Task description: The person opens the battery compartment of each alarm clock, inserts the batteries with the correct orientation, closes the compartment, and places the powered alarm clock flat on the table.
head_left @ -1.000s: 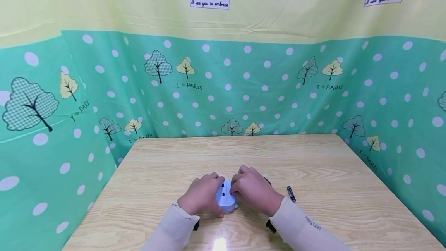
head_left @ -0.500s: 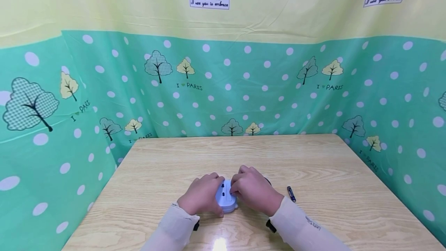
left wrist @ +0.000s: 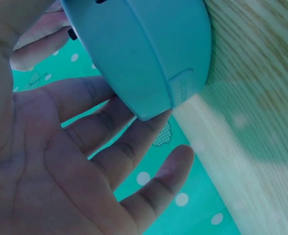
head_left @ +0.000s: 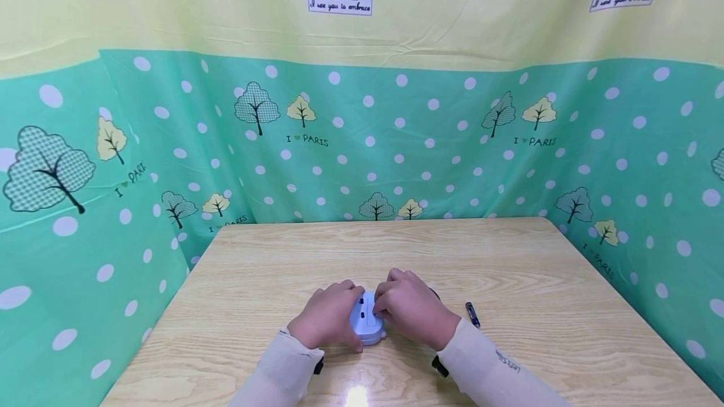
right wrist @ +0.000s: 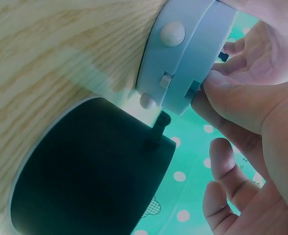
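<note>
A light blue alarm clock lies face down on the table, its back with two black knobs and a rectangular battery cover facing up. My left hand holds the case from the left, thumb at the near side and fingers at the far side. In the left wrist view, fingertips touch the clock's edge. My right hand has thumb and index finger pinched at the cover's edge, by a small dark notch in the right wrist view. Its other fingers are loosely curled, touching nothing.
A dark battery lies on the wooden table, right of my right hand. Close beside the clock sits a dark round object with a short peg, mostly hidden behind that hand in the head view. A patterned curtain surrounds the table.
</note>
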The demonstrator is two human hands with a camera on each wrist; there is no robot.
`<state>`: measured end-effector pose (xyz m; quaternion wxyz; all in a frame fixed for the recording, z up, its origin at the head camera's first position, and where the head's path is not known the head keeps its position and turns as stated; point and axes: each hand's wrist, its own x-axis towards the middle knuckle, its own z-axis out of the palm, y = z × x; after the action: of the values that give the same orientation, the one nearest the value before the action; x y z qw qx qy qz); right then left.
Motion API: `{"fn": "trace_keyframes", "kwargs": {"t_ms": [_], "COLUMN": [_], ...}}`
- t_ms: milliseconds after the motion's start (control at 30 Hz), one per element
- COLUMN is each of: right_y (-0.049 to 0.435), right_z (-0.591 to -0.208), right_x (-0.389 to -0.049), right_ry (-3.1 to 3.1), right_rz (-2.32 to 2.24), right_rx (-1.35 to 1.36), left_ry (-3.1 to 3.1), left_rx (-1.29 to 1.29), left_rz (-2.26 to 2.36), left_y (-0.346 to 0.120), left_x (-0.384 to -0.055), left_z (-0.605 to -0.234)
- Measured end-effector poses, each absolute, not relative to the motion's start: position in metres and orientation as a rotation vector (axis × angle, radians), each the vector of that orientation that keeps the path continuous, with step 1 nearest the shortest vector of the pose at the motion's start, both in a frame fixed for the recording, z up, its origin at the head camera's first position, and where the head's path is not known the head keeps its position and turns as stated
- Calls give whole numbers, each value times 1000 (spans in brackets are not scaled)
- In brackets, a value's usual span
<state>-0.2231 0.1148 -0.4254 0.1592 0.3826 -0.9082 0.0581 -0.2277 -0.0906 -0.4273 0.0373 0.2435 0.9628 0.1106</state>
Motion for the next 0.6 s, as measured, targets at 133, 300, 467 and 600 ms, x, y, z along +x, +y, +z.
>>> {"fn": "trace_keyframes", "kwargs": {"t_ms": [133,300,467,600], "right_y": [115,115,115,115], "right_z": [-425,-425,-425,-425], "right_x": [-223,-223,-223,-223], "right_ry": [-2598,-2605,-2619,-2623], "right_rz": [168,170,169,163], "right_rx": [1094,1092,1087,1080], "left_ry": [2953,2953,2951,2951], "left_rx": [750,758,756,755], "left_rz": [342,342,343,342], "left_y": [-90,-90,-90,-90], "left_x": [-228,-228,-228,-228], "left_z": [-428,-427,-427,-427]}}
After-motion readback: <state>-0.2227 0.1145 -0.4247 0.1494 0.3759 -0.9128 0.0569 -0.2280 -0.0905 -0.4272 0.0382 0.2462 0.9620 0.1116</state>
